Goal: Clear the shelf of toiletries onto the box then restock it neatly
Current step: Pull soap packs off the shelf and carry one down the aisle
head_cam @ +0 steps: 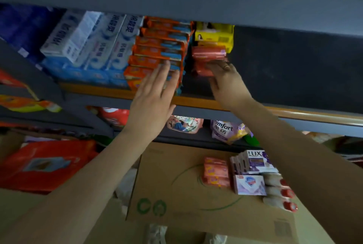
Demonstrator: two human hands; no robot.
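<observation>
While the left hand [155,94] lies flat with straight, spread fingers against the front of a stack of orange soap packs [159,55], the right hand [225,80] reaches in just beside it, fingers curled round the lower of two red soap bars [204,66] stacked on the shelf [196,104]. A ring shows on one finger of the right hand. Above the red bars sit yellow packs [215,34], close under the shelf board overhead. Left of the orange stack stand white and blue toothpaste cartons [94,41], some tilted, over a row of light blue packs [78,72]. To the right of the right hand the shelf is dark.

Nearer and lower, a cardboard box [176,188] carries more toiletries at its right end: a small pile of orange-pink soap bars [216,173], purple and white Lux cartons [255,162], a white soap carton with a shield mark [249,184], and white tubes with red caps [280,192]. Between box and shelf, a purple Comfort pouch [225,130] stands on a lower shelf level.
</observation>
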